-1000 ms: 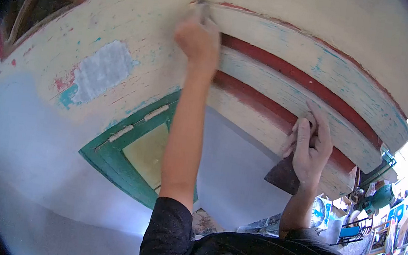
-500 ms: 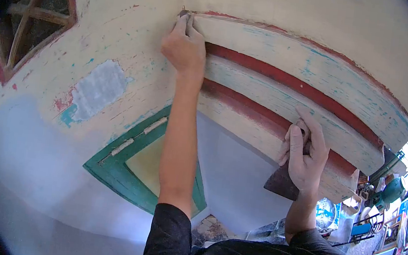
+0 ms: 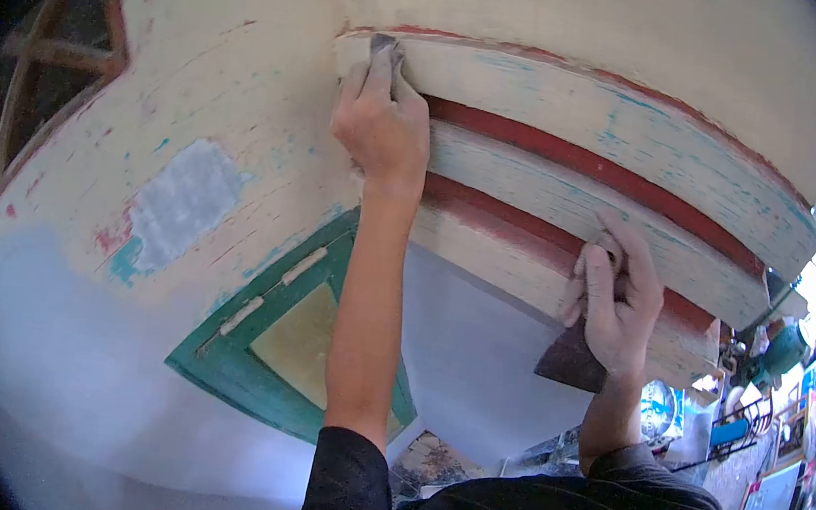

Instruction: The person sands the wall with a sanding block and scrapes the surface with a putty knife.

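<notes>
My left hand (image 3: 384, 131) is raised to the left end of the top board (image 3: 547, 95), a cream-painted one with worn blue streaks and a red line along its upper edge. Between its closed fingers is a small dark grey piece (image 3: 385, 43) that looks like folded sandpaper, pressed to the board. Lower down on the right, my right hand (image 3: 621, 305) is closed around a putty knife (image 3: 572, 359). Its dark, wide blade points down and left, while its handle is mostly hidden by the fingers. This hand is in front of the lower boards (image 3: 527, 183).
A green-framed panel (image 3: 252, 383) is below my left forearm. On the left wall are a grey-white patch (image 3: 187, 205) and a red-edged lattice opening (image 3: 48, 53). At the far right, cluttered goods (image 3: 778, 408) stand near a bright opening.
My left hand has moved slightly right and down from the board's corner, with the dark piece still in its fingers. My right hand keeps the putty knife almost in place. The view has shifted slightly.
</notes>
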A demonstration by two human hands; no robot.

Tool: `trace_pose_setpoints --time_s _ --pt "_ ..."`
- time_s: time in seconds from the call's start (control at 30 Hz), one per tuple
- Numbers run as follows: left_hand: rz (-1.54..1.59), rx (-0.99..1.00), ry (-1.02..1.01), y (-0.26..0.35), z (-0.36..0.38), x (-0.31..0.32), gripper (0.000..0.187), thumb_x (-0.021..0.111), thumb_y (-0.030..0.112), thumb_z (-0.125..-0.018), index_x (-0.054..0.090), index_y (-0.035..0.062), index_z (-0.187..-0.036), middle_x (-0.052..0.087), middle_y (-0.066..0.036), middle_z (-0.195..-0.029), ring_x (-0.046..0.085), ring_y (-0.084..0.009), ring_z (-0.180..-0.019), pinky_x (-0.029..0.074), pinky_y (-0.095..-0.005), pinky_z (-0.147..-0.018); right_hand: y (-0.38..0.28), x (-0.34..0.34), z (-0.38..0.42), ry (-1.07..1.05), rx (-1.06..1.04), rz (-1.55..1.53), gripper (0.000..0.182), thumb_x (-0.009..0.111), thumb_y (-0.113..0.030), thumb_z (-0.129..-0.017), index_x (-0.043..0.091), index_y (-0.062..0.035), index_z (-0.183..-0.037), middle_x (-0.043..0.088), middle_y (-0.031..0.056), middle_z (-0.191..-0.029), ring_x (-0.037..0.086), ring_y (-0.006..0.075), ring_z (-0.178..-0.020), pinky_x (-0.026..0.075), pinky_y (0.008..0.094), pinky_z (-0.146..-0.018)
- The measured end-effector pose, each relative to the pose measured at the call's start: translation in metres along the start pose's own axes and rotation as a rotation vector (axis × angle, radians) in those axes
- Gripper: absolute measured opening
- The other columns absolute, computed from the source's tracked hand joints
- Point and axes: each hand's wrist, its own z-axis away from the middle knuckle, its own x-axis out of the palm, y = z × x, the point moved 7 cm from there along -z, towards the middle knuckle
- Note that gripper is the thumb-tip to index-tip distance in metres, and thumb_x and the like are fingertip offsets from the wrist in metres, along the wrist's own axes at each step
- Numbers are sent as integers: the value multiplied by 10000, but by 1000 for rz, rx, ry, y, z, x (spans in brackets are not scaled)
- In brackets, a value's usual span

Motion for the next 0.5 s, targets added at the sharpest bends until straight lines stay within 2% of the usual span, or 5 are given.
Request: trace_pose_setpoints --time_s 0.07,0.13,0.2,0.43,0.5 --pt "-13 30 38 15 11 -8 316 653 8 -778 774 91 -1057 699 -133 -875 670 -333 -767 531 -451 -684 -1 4 -2 -31 -52 51 315 543 -54 -1031 571 32 -1334 608 28 -770 571 65 -502 449 226 -446" --pt "-17 142 -58 52 28 -17 353 684 19 -747 776 104 -1077 733 -128 -919 699 -308 -773 536 -426 -660 -3 4 -2 -16 -26 22 318 539 -51 -1033 566 32 -1338 606 28 -767 578 66 -509 448 226 -443" --pt "261 319 24 97 56 -28 357 666 -2 -740 761 68 -1077 731 -121 -932 701 -290 -803 563 -411 -707 -4 9 -2 -26 -6 -11 320 535 -48 -1034 562 32 -1343 603 28 -763 585 67 -516 448 226 -441" --pt "143 181 -66 104 26 -15 377 662 -47 -726 750 50 -1079 719 -128 -957 692 -294 -806 571 -403 -740 -4 0 1 47 -11 -74 335 520 -46 -1041 548 24 -1368 606 43 -794 593 69 -530 451 218 -432" --pt "190 193 -31 112 45 -19 388 668 -50 -723 748 37 -1093 710 -120 -927 683 -292 -794 565 -400 -734 -2 -4 4 62 19 -79 335 521 -47 -1041 549 26 -1367 609 48 -811 591 68 -529 456 219 -434"
